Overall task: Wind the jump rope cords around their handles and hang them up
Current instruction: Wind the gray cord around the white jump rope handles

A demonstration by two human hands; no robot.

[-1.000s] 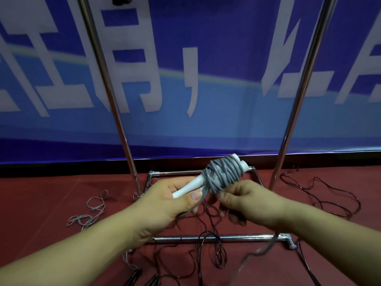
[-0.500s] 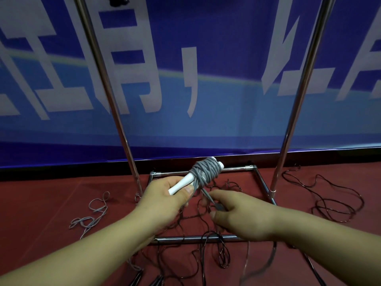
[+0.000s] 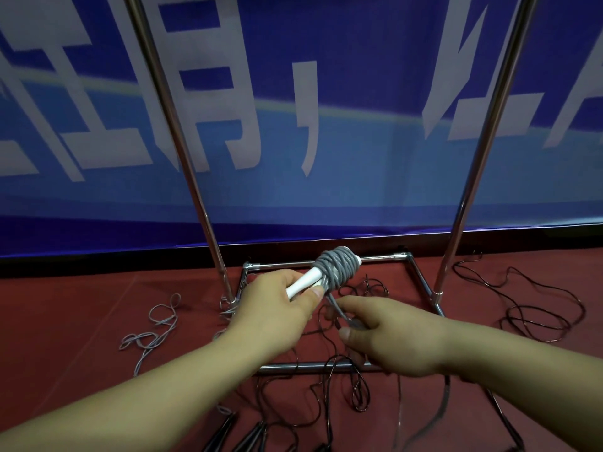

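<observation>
A person's left hand (image 3: 277,308) gripped the bare end of a white jump rope handle (image 3: 305,283), fingers and thumb curled round it, holding it in the air above the base of a chrome rack (image 3: 421,282). The handle's long axis ran on a slant, its held end low and toward the left, its far end pointing up, to the right and away toward the wall. A thick bundle of grey cord (image 3: 337,267) was wound round that upper half, leaving only the white tip showing beyond it.

One strand of the grey cord dropped from the bundle down to the right hand (image 3: 388,334), which pinched it between thumb and curled fingers just below and to the right of the handle. The two hands were near each other but apart.

The scene was set on a dark red floor (image 3: 65,337). Loose black cords (image 3: 538,308) lay in tangles inside the rack's base and out to the right, while a loose grey cord (image 3: 156,327) lay in loops to the left. Dark handles (image 3: 251,435) lay on the floor at the bottom edge of the view. Two slanting chrome uprights (image 3: 182,151) rose from the base in front of a blue banner (image 3: 359,174) with large white characters, which covered the wall behind.
</observation>
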